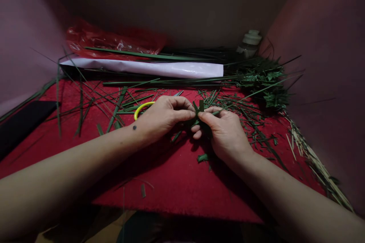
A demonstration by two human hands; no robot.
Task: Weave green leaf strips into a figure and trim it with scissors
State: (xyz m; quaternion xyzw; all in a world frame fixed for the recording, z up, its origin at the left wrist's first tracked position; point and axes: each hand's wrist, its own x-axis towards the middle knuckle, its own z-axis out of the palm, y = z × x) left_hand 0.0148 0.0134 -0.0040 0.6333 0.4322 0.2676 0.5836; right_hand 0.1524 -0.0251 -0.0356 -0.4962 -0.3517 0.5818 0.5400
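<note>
Over the middle of the red table, both my hands pinch a small piece made of dark green leaf strips (201,105). My left hand (168,115) grips its left side between thumb and forefinger. On the other side, my right hand (224,125) is closed on the same piece, thumb on top and fingers curled beneath. Short strip ends stick up between the thumbs; much of the piece is hidden by the fingers. Behind my left hand lie scissors with a yellow handle (139,109), partly covered. A short green leaf scrap (202,158) rests just below my right hand.
Cut leaf strips and trimmings (251,121) litter the red table (171,182). Along the back lie a white wrapped bundle (171,69), a red plastic bag (111,40) and long leaves. A green leafy pile (265,78) and a white-capped bottle (251,41) stand at back right. Walls enclose three sides.
</note>
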